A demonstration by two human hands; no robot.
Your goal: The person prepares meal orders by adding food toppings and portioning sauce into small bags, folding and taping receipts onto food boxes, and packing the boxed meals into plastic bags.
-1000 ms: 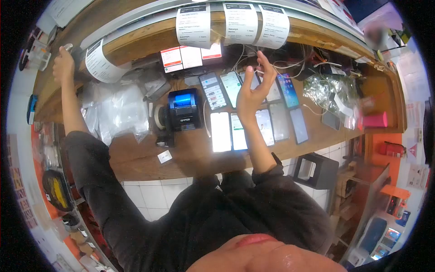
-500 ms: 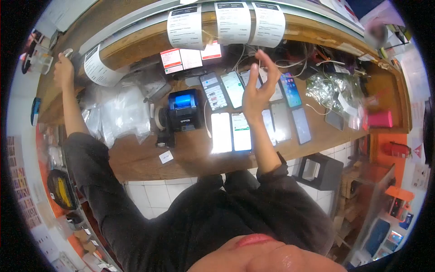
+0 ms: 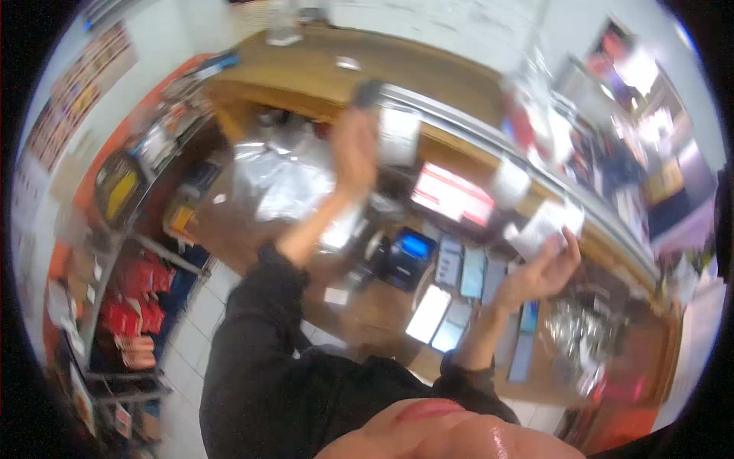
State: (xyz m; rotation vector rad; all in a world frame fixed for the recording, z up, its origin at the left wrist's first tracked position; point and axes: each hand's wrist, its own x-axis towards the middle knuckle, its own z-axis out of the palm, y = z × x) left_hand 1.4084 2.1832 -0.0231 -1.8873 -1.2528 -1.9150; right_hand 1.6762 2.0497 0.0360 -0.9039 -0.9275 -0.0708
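Observation:
Blurred by motion, my left hand (image 3: 355,157) is raised at the upper shelf edge, fingers closed at a small dark object (image 3: 368,93) too smeared to identify. A hanging printed slip (image 3: 399,136) is just right of it. My right hand (image 3: 544,271) is over the right part of the desk, its thumb and fingers closed on the lower edge of a white paper slip (image 3: 549,222). Below and left of that hand lie several phones, one with a bright white screen (image 3: 429,314). A black printer (image 3: 410,256) with a blue top stands left of them.
Clear plastic bags (image 3: 287,180) lie on the desk's left side. A lit screen (image 3: 453,193) is under the shelf. Crumpled plastic (image 3: 577,336) is at the right. A small shiny item (image 3: 348,63) rests on the upper counter (image 3: 428,69). Red packets (image 3: 138,298) fill a left shelf.
The view has swung left and up, showing more of the upper counter. My right hand has gone from open above the phones to holding a slip. My left hand is now beside a hanging slip.

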